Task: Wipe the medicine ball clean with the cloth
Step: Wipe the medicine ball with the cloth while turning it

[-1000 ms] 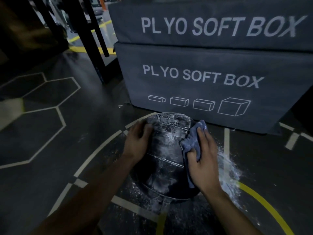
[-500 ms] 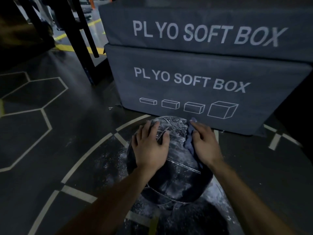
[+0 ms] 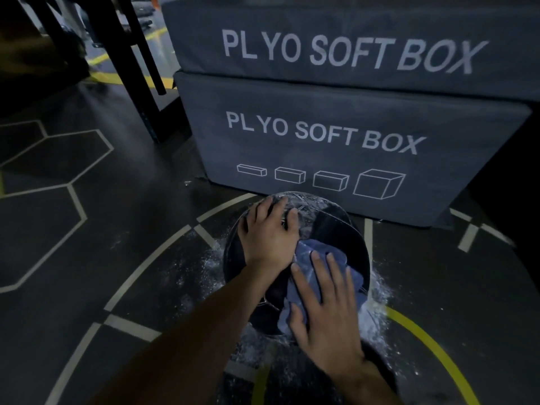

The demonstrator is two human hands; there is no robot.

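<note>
Pressing flat-fingered, the right hand [image 3: 327,314] rubs the cloth [image 3: 318,258] over the ball [image 3: 336,226] before the foam box [image 3: 336,135]; the open left hand [image 3: 268,232] steadies it, though the ball might roll away

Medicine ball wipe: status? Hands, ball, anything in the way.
Left hand flat on the medicine ball, steadying. Right hand presses the cloth on the near side. White powder on the ball's top and the floor. Nothing in the way.
</note>
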